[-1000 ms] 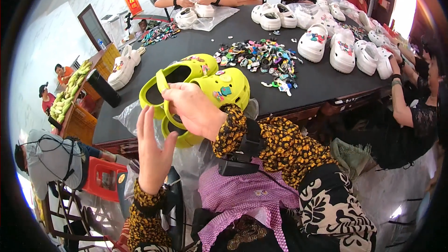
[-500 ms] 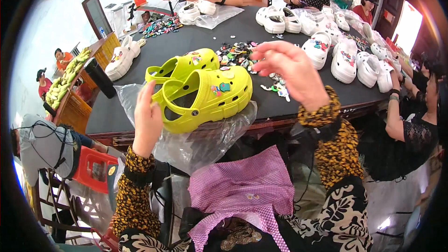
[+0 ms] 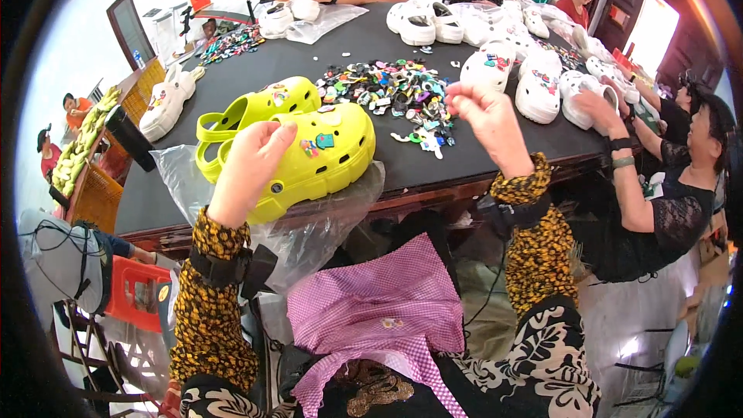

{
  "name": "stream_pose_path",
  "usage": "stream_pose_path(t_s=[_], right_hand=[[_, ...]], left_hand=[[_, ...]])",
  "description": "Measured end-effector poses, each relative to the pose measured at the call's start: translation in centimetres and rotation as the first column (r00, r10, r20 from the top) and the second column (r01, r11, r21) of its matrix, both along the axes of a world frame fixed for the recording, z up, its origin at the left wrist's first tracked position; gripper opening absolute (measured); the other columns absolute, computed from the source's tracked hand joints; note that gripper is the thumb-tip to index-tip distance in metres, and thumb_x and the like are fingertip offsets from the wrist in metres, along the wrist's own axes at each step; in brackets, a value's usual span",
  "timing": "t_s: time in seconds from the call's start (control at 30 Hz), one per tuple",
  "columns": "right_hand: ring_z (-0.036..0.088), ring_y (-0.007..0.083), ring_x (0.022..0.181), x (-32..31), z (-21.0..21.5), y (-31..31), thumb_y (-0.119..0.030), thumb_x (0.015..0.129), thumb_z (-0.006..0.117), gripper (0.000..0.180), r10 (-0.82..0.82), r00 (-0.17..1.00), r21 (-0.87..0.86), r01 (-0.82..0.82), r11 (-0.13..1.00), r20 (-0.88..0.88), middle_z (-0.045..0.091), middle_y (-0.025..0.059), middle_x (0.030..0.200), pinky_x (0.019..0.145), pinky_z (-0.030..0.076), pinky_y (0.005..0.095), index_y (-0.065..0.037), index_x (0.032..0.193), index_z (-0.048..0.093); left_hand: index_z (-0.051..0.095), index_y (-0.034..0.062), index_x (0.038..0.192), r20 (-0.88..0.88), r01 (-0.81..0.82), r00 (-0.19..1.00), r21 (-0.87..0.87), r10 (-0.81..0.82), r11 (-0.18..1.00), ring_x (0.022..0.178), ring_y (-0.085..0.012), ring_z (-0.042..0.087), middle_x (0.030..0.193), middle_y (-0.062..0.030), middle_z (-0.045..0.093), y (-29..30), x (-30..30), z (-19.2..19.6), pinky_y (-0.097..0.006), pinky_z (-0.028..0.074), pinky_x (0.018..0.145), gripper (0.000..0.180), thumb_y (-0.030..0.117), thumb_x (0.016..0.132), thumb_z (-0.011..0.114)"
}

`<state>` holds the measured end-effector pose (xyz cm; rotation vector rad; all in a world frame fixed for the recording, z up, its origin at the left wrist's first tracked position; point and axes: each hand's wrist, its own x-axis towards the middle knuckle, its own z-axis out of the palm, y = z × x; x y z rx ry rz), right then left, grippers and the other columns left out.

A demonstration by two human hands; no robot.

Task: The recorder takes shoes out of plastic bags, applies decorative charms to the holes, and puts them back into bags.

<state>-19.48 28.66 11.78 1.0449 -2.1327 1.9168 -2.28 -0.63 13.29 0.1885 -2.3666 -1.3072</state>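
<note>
- Lime-green clogs (image 3: 329,159) are sitting side by side on the surface (image 3: 410,166), showing bright charms (image 3: 323,140).
- The left hand (image 3: 249,170) is partly hiding the nearer clog (image 3: 313,178).
- The right hand (image 3: 495,128) is hovering near a charm pile (image 3: 387,87).
- Whether either grip is holding anything, I cannot tell.

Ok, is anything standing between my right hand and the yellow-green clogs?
Nothing tall shows between your right hand and the yellow-green clogs, only part of the low pile of small coloured charms on the black table.
</note>
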Motion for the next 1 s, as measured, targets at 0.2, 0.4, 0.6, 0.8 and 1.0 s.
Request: stream_pose_path(t_s=[0.2, 0.4, 0.6, 0.8, 1.0], right_hand=[[0.067, 0.0215, 0.076, -2.1, -6.3, -1.4, -0.012, 0.081, 0.061, 0.023, -0.133, 0.962, 0.235, 0.19, 0.953, -0.239, 0.069, 0.0137, 0.085, 0.071, 0.052, 0.0312, 0.0, 0.1, 0.066], [0.049, 0.0266, 0.108, -1.0, -7.7, -2.9, -0.019, 0.074, 0.068, 0.029, -0.069, 0.739, 0.472, 0.496, 0.729, -0.67, 0.055, 0.0063, 0.113, 0.089, 0.042, 0.0389, -0.011, 0.102, 0.064], [0.053, 0.0285, 0.102, -6.6, -7.4, -1.6, -0.01, 0.078, 0.06, 0.018, -0.106, 0.705, 0.378, 0.494, 0.783, -0.701, 0.058, 0.0115, 0.104, 0.088, 0.043, 0.0391, -0.008, 0.096, 0.065], [0.064, 0.0257, 0.065, -7.3, -4.9, -1.0, -0.014, 0.083, 0.059, 0.029, -0.258, 0.959, 0.303, 0.282, 0.91, -0.118, 0.064, 0.0156, 0.074, 0.053, 0.049, 0.0333, 0.002, 0.107, 0.061], [0.063, 0.0286, 0.085, -7.5, -5.4, -1.1, -0.01, 0.082, 0.059, 0.026, -0.389, 0.7, 0.118, 0.558, 0.821, -0.599, 0.063, 0.0179, 0.096, 0.073, 0.051, 0.0379, 0.002, 0.105, 0.061]], left_hand=[[0.058, -0.0065, 0.075, 0.024, 0.033, 0.999, -0.135, -0.03, 0.99, 0.056, -0.0096, 0.046, 0.059, -0.004, 0.052, -0.6, -2.0, -1.3, -0.032, 0.036, 0.05, 0.037, 0.028, 0.087, 0.063], [0.052, -0.0055, 0.069, -0.03, -0.06, 0.998, -0.344, 0.053, 0.937, 0.052, -0.0143, 0.045, 0.055, -0.0113, 0.049, -1.9, -2.5, -1.8, -0.035, 0.036, 0.049, 0.033, 0.021, 0.08, 0.066], [0.054, -0.0058, 0.073, -0.019, 0.044, 0.999, -0.129, -0.047, 0.991, 0.052, -0.0169, 0.046, 0.056, -0.012, 0.051, -2.0, -2.6, -2.2, -0.035, 0.038, 0.051, 0.033, 0.024, 0.081, 0.066], [0.059, -0.0053, 0.082, -0.103, -0.064, 0.994, -0.213, 0.043, 0.975, 0.061, -0.0227, 0.057, 0.068, -0.0159, 0.06, -2.4, -2.9, -4.0, -0.035, 0.044, 0.059, 0.033, 0.028, 0.083, 0.063], [0.061, -0.0047, 0.087, -0.102, -0.05, 0.994, -0.203, 0.03, 0.978, 0.072, -0.0295, 0.064, 0.078, -0.0196, 0.065, -2.3, -3.5, -4.6, -0.037, 0.048, 0.066, 0.035, 0.03, 0.084, 0.061]])
